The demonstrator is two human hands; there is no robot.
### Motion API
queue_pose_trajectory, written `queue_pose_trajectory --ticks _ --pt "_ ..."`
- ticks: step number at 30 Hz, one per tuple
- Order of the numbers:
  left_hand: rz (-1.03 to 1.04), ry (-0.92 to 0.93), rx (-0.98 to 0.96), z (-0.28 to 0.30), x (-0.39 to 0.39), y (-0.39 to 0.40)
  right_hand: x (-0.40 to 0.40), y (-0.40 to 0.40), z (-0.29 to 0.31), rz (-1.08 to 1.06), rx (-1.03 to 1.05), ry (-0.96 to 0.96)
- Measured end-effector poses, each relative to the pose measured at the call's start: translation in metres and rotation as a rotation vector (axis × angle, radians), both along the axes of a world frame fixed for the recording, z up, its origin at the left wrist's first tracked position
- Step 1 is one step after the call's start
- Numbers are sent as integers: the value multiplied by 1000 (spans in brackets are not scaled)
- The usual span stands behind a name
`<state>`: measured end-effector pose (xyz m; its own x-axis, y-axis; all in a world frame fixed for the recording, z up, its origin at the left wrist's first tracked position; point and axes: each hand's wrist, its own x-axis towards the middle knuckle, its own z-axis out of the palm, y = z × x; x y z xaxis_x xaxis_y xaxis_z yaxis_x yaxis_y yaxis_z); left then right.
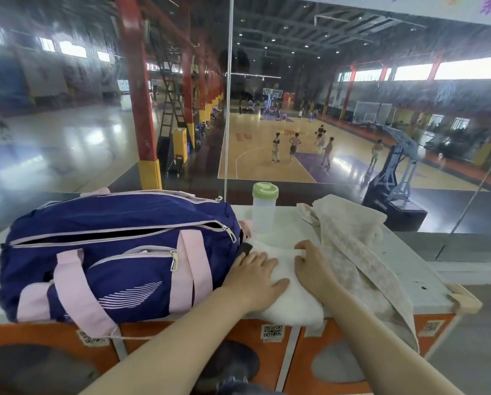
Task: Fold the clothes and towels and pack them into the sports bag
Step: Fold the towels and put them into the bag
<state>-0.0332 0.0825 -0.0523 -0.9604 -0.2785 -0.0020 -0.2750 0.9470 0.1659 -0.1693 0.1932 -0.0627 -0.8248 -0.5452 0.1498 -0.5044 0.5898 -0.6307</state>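
Observation:
A navy sports bag (119, 252) with pink straps lies on the white ledge (409, 269), its top zip partly open. Just right of it rests a folded white towel (288, 297). My left hand (255, 276) presses flat on the towel's left part, fingers spread. My right hand (312, 266) lies on the towel's right side, fingers curled at its far edge. A beige patterned garment (358, 252) is draped loosely to the right of the towel, hanging over the ledge's front.
A clear bottle with a green lid (264, 206) stands behind the towel by the glass. Orange panels with QR codes (273, 330) run below the ledge. Beyond the glass lies a basketball court with people.

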Motion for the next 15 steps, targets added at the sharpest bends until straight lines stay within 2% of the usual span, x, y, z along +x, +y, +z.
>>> queue_pose_trajectory --ticks 6,9,12,15 --pt "21 -1 -32 -12 2 5 17 16 4 -72 -42 -26" --pt "14 18 76 -6 5 3 35 35 3 -167 -98 65" --pt "3 163 245 7 12 -2 47 55 7 -200 -124 32" --pt "123 361 350 19 23 -7 53 71 15 -210 118 11"
